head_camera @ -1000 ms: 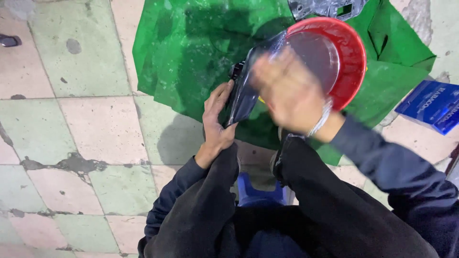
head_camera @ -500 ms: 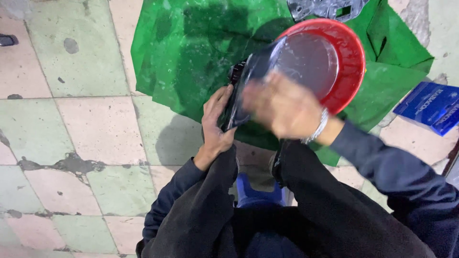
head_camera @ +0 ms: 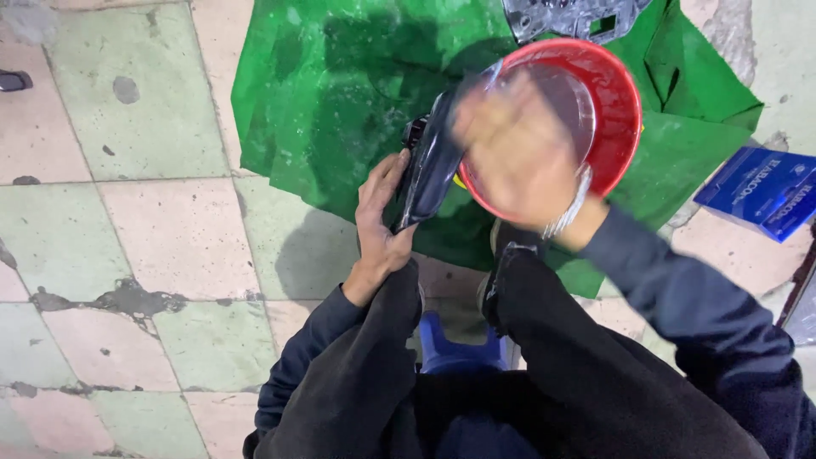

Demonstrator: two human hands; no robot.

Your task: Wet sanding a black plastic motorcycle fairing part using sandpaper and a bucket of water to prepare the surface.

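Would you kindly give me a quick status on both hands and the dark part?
Left hand gripping dark glossy part from below. Right hand blurred, over the part and red basin. Green cloth underneath; nothing blocking.

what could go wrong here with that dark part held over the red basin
1. The left hand grips only the lower end of the dark part; it looks wet and could slip onto the tiles.
2. The right hand is blurred with fast motion right at the rim of the red basin, so it might knock the basin and spill onto the green sheet.
3. The blue box lies near the sheet's edge and could get splashed.
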